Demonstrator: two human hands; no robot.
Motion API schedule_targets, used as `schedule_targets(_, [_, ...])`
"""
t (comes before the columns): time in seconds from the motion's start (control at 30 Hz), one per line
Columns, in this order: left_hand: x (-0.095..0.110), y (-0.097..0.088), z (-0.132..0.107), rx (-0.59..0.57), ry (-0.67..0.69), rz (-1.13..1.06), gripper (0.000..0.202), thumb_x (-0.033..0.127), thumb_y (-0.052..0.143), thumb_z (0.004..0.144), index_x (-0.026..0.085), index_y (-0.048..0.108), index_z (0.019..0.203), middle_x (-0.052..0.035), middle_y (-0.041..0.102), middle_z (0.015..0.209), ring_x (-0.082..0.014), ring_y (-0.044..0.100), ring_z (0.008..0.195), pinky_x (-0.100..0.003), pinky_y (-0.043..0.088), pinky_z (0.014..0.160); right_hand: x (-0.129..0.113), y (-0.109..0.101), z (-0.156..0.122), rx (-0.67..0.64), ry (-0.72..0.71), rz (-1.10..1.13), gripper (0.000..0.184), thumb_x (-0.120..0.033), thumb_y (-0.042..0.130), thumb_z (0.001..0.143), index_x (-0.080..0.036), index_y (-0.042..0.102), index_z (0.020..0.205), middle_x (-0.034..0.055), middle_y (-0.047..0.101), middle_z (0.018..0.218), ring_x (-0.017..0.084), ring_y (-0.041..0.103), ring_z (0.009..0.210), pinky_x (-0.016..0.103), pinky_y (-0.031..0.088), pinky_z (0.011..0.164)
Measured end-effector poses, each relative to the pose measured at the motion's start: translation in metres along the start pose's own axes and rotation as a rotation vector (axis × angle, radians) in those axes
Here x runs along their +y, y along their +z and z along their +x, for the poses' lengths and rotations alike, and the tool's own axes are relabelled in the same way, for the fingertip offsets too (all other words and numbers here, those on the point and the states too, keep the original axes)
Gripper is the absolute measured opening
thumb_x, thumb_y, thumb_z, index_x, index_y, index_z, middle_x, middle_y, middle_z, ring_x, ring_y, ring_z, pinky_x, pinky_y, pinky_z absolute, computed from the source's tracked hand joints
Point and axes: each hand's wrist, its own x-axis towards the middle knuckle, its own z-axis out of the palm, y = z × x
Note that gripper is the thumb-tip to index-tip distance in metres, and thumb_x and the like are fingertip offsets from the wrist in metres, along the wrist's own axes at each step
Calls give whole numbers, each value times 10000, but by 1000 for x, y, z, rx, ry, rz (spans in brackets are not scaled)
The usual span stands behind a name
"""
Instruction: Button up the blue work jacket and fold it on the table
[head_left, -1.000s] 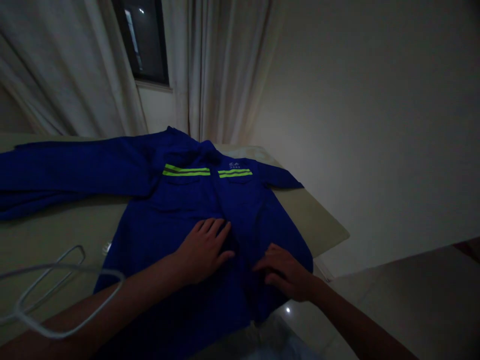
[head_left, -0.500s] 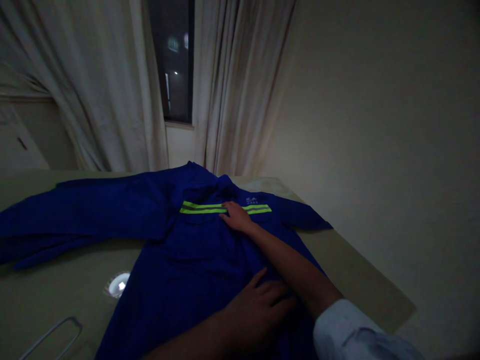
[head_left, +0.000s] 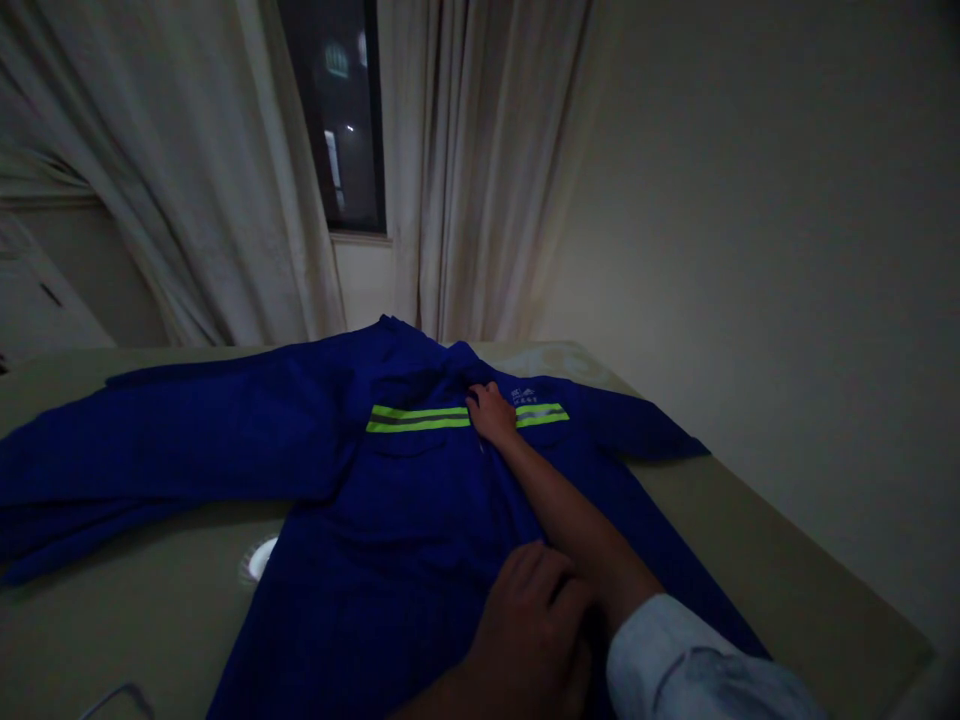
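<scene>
A dark blue work jacket (head_left: 405, 500) with yellow-green and grey reflective strips across the chest lies front up, collar pointing away. Its left-hand sleeve (head_left: 225, 430) stretches far out; the other tapers off at the right. My right hand (head_left: 493, 413), reaching in from the right in a pale cuff, is closed on the jacket's front opening between the two strips, below the collar. Nearer to me, my left hand (head_left: 534, 625) is over the lower front with its fingers curled in. What it grips is hidden beneath it.
The jacket rests on a greenish-beige bed-like surface (head_left: 750, 560). A shiny round white thing (head_left: 261, 558) shows beside the jacket's left edge, and part of a thin wire-like piece (head_left: 116, 697) at the lower left. Curtains (head_left: 480, 180) and a dark window (head_left: 337, 120) stand behind; a wall rises at right.
My right hand has moved slightly up toward the collar and its fingers have curled in. My left hand's outstretched fingers have closed. The view has shifted a little.
</scene>
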Motion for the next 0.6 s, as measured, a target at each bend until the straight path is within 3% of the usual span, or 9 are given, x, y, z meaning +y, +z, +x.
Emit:
schedule_targets(0.07, [3, -22, 14, -15, -108, 35, 467, 153, 581, 828, 269, 584, 1280, -95, 647, 1295, -283, 600, 1160, -463, 531, 1050, 0, 1, 1, -1, 8, 7, 369, -392, 412, 1100, -304, 614, 1396, 97, 549, 1347, 247, 690, 1083, 361, 520, 887])
schedule_targets(0.13, [-8, -47, 34, -41, -230, 158, 441, 142, 526, 869, 249, 586, 1293, -110, 639, 1313, -287, 603, 1164, -457, 532, 1029, 1, 2, 2, -2, 12, 17, 358, -380, 403, 1103, -305, 628, 1371, 95, 545, 1339, 239, 690, 1074, 354, 514, 888])
schedule_targets(0.2, [-35, -71, 56, -63, -328, 373, 384, 159, 491, 912, 195, 607, 1277, -144, 656, 1285, -307, 614, 1168, -466, 526, 1021, 1, 1, 1, 0, 12, 32, 331, -376, 430, 1096, -307, 625, 1354, 88, 548, 1326, 232, 690, 1063, 347, 511, 878])
schedule_targets(0.3, [-91, -98, 79, -50, -462, 735, 397, 179, 441, 964, 127, 628, 1311, -195, 654, 1366, -345, 597, 1269, -499, 485, 1069, 1, -2, 0, 20, 3, 55, 284, -377, 494, 1079, -298, 614, 1324, 74, 561, 1295, 222, 687, 1026, 339, 511, 849])
schedule_targets(0.43, [-152, -106, 82, -36, -488, 794, 529, 230, 373, 1024, 119, 504, 1524, -150, 468, 1638, -306, 411, 1516, -505, 296, 1249, 3, -4, -1, 69, -30, 84, 235, -354, 547, 1064, -301, 610, 1284, 44, 569, 1263, 193, 667, 1001, 305, 504, 809])
schedule_targets(0.6, [-175, -98, 83, -75, -506, 775, 599, 360, 408, 1008, 139, 483, 1560, -128, 522, 1604, -334, 501, 1433, -548, 393, 1157, 6, -2, 0, 115, -66, 104, 170, -309, 566, 1054, -288, 684, 1175, 36, 554, 1262, 172, 634, 1014, 283, 497, 830])
